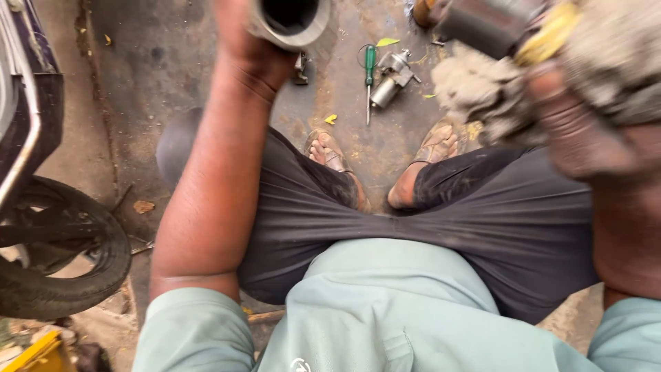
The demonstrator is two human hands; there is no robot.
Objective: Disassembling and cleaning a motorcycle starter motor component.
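We see left hand point(251, 41) wrapped around grey metal cylinder housing point(289, 21), open bore facing camera, at top edge. Right hand point(585, 131), blurred, clenches dirty grey rag point(482, 89) against dark metal part point(489, 24). Green-handled screwdriver point(370, 76) lies on concrete floor point(172, 62) beyond sandalled feet, just beside small motor part point(391, 77). Tyre point(62, 255) far left of screwdriver.
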